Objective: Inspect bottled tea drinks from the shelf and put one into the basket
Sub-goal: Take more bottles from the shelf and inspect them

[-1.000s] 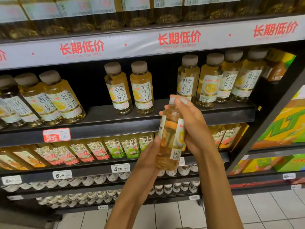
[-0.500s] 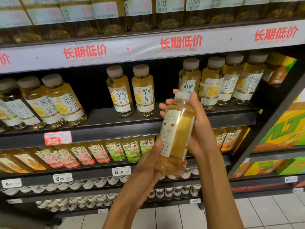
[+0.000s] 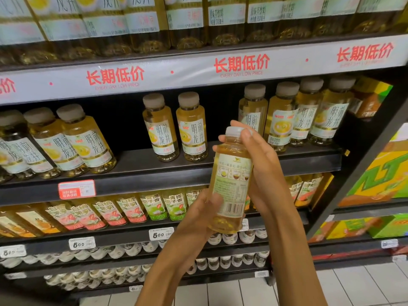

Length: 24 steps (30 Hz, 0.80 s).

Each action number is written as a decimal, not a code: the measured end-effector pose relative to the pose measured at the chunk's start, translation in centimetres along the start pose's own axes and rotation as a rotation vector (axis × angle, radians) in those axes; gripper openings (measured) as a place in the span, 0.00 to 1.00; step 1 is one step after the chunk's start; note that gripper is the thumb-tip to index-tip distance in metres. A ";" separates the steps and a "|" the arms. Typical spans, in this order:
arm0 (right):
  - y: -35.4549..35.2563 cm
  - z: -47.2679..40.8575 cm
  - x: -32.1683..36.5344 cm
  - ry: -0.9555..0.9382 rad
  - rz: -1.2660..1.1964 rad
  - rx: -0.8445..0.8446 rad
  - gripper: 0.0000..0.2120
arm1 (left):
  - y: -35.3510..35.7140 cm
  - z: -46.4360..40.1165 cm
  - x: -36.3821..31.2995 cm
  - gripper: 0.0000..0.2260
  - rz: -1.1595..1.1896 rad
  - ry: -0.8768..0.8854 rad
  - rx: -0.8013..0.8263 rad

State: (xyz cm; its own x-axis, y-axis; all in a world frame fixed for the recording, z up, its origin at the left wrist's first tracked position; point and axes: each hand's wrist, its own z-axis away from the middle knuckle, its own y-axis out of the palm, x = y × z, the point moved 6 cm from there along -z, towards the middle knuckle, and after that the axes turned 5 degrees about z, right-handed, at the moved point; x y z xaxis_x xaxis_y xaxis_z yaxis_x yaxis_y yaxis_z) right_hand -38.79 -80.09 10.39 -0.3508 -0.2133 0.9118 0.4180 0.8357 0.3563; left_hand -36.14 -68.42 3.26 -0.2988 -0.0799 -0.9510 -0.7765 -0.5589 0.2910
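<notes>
While both hands hold it up in front of the shelf (image 3: 167, 175), the tea bottle (image 3: 230, 184) stands nearly upright, tipped slightly, its back label with the barcode turned toward the camera. The right hand (image 3: 262, 173) wraps the upper half from the right, fingers curling round the neck just below the white cap (image 3: 235, 130). The left hand (image 3: 198, 215) has its grip clenched on the lower part, thumb pressed against the label near the barcode. Behind, 2 matching bottles (image 3: 176, 129) stand together on the middle shelf, with 4 more to their right and 3 to their left.
</notes>
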 end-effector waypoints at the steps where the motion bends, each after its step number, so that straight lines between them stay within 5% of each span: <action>1: 0.0 -0.1 0.0 0.004 -0.018 0.008 0.20 | 0.0 -0.1 0.0 0.36 0.033 -0.005 0.024; 7: 0.1 -0.4 0.1 0.014 -0.146 0.051 0.19 | -0.7 -0.2 -0.5 0.20 0.046 0.066 -0.058; 16: 0.1 -1.1 0.0 0.023 -0.062 -0.008 0.21 | -0.3 -1.0 -1.3 0.42 0.051 0.050 -0.014; 24: 2.0 -2.7 1.9 -0.012 0.149 0.104 0.17 | -0.4 -1.7 -2.6 0.25 0.120 0.041 -0.015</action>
State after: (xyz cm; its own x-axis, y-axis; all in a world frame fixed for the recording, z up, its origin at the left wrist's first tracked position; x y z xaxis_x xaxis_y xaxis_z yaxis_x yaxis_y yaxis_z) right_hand -36.38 -80.22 13.35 -0.3019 -0.0781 0.9501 0.3770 0.9056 0.1942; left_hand -34.12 -69.42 5.48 -0.3663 -0.1807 -0.9128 -0.7277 -0.5558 0.4020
